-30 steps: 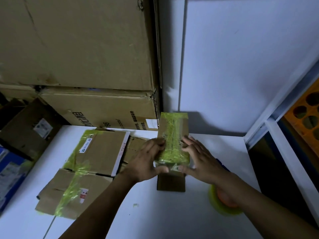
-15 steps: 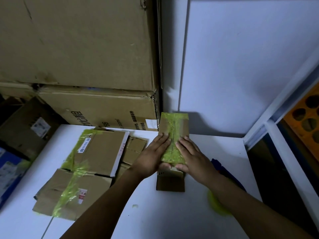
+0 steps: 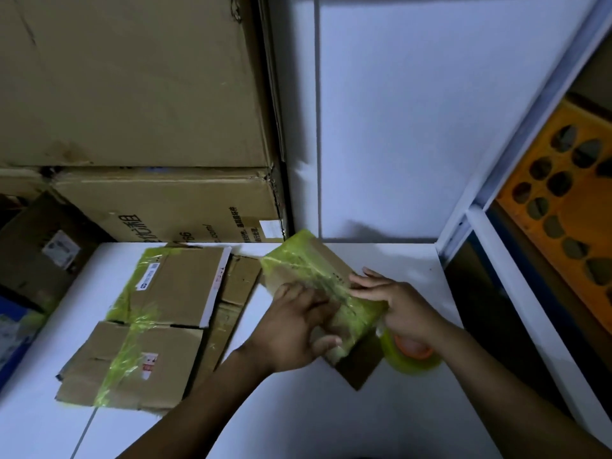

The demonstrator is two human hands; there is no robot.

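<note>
Taping is judged nearly complete: the carton (image 3: 308,265), tilted over the tabletop (image 3: 314,425), is green-wrapped, left grip (image 3: 293,326) clamped round its near end, right grip (image 3: 399,309) flat-fingered on the tape, over the tape roll (image 3: 412,359); smoothing and stacking remain.

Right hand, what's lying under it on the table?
A roll of yellow-green tape with an orange core lies on the white table beneath the right hand, beside the taped box. The hand covers its far part.
</note>
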